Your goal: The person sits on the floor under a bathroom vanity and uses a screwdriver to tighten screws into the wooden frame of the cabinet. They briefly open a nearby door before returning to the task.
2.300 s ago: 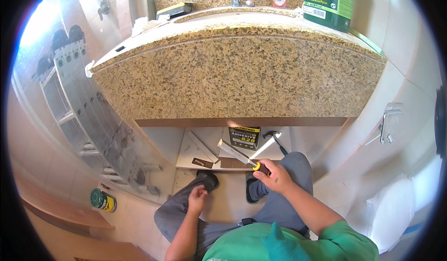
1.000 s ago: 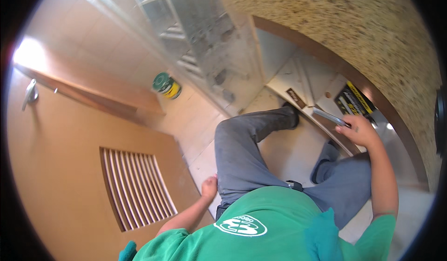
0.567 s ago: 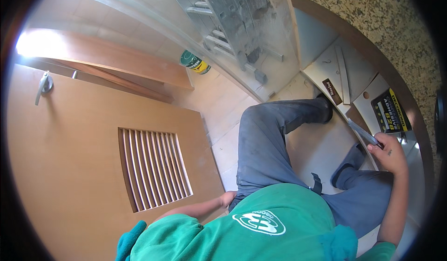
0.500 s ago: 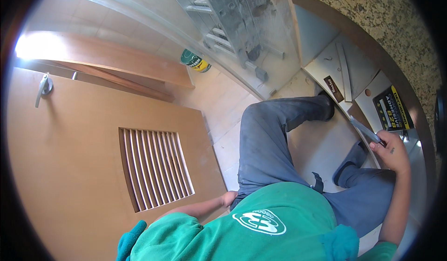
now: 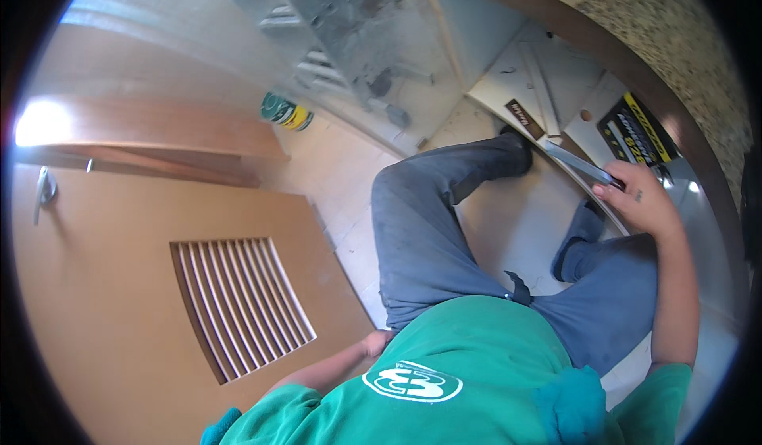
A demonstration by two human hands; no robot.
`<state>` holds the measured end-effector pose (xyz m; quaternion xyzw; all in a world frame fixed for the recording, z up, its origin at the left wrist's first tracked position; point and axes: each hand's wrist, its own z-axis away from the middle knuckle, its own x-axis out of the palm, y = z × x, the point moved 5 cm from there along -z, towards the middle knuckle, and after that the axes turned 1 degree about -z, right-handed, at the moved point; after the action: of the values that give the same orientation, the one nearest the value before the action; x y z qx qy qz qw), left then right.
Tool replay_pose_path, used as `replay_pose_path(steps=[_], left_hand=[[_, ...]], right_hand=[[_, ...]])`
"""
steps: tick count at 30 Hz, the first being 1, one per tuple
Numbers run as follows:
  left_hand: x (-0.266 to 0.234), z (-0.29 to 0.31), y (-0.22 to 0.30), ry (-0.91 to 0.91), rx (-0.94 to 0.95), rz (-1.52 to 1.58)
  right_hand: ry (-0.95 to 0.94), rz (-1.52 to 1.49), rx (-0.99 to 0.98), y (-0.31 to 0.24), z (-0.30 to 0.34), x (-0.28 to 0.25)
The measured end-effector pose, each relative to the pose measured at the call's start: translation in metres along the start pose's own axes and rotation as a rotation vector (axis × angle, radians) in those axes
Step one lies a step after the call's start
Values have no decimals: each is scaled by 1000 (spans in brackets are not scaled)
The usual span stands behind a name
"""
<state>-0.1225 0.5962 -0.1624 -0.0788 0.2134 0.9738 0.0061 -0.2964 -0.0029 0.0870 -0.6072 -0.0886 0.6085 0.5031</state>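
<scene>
My right hand (image 5: pixel 641 197) is closed around the dark handle of a knife (image 5: pixel 573 161) with a long grey blade. The blade points away to the left over the front edge of a low cabinet shelf (image 5: pixel 573 131). Close to its tip are a narrow pale strip (image 5: pixel 541 94) and a small dark brown label plate (image 5: pixel 522 118). Just beyond my fingers, a black-and-yellow can (image 5: pixel 635 131) stands in the cabinet. My left hand (image 5: pixel 376 342) rests at my left hip, its fingers hidden behind the shirt and trousers.
A tan door (image 5: pixel 119 286) with louvred slats fills the left side. A green-and-yellow tub (image 5: pixel 286 111) stands on the floor ahead, near a metal ladder (image 5: pixel 341 32) behind a hazy clear panel. A speckled stone countertop (image 5: pixel 635 24) curves above the cabinet.
The view has swung, so the surroundings sit further left. My right hand has carried the knife forward, bringing its tip nearer the pale strip. My left hand stays at my hip.
</scene>
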Motion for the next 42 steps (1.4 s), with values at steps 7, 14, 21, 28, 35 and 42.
replay_pose_path(steps=[7,14,21,28,35,42], left_hand=[[-180,-10,163,887,555,395],[-165,-40,448,564,1062,567],[-92,-55,626,-96,1100,1001],[-74,-68,650,-17,993,1110],[-18,-79,659,-389,1071,1012],[48,-75,670,-603,1067,777]], right_hand=[[207,-5,44,20,22,-12],[251,23,87,29,28,-19],[283,-80,110,50,31,-25],[202,23,175,66,31,-29],[-88,66,153,76,36,-19],[-237,111,227,76,44,-12]])
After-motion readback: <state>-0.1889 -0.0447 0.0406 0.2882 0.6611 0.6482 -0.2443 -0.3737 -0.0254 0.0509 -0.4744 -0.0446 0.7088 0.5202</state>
